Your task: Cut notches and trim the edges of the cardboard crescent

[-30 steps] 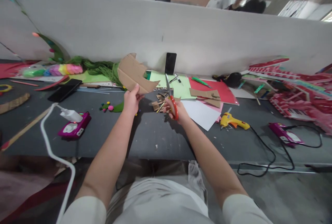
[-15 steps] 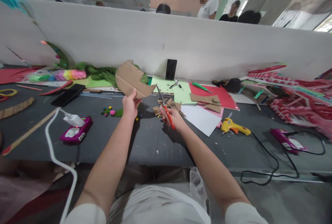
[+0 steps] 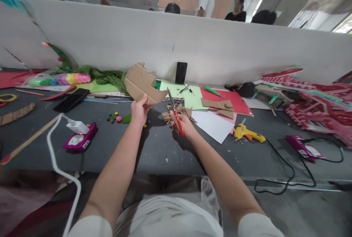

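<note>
My left hand [image 3: 139, 111] pinches the lower edge of a brown cardboard piece [image 3: 141, 85], thumb on the near face. The piece is held up above the table, rounded on its left, with a notch at its upper right and a pointed tip at the right. In my right hand [image 3: 182, 124] is a pair of scissors [image 3: 176, 116] with red handles. Its blades point up, close to the cardboard's pointed tip. Cardboard scraps [image 3: 181, 111] lie on the table behind my right hand. Small pompoms and a green leaf shape [image 3: 126, 119] lie beside my left hand.
On the right are a yellow glue gun [image 3: 244, 133] with a black cord and a purple power box [image 3: 304, 148]. Another purple box [image 3: 80, 138] with a white plug stands left. A phone [image 3: 181, 73] leans on the white partition [image 3: 154, 35]. People are beyond it.
The cardboard piece has shifted slightly right and turned a little. My right hand and the scissors have barely moved. Beyond the partition, a standing person has moved left.
</note>
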The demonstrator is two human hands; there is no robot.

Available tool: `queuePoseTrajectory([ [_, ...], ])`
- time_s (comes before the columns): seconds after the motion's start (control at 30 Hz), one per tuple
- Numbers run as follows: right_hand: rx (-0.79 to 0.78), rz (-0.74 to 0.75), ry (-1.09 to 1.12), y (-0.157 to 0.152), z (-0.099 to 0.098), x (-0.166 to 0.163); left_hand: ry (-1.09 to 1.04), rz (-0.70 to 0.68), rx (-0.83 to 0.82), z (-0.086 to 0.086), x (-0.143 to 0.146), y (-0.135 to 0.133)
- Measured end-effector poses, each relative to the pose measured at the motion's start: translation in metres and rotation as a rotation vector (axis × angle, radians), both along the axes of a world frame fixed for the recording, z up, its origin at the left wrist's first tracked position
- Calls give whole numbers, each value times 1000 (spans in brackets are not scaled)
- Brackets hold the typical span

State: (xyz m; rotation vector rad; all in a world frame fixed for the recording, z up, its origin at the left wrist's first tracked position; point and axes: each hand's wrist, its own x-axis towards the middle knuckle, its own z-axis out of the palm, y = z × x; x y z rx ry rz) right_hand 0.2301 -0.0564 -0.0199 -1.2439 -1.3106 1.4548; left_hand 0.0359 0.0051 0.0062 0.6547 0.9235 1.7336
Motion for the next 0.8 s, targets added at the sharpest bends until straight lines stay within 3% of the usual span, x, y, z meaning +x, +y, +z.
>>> queuePoseTrajectory([
  [0.23,5,9,51,-1,4,-2,-77,-68,-18,2,10,-6],
  [0.8,-41,5,-44,-3,6,-1,-60,-24,-27,-1,11,-4],
])
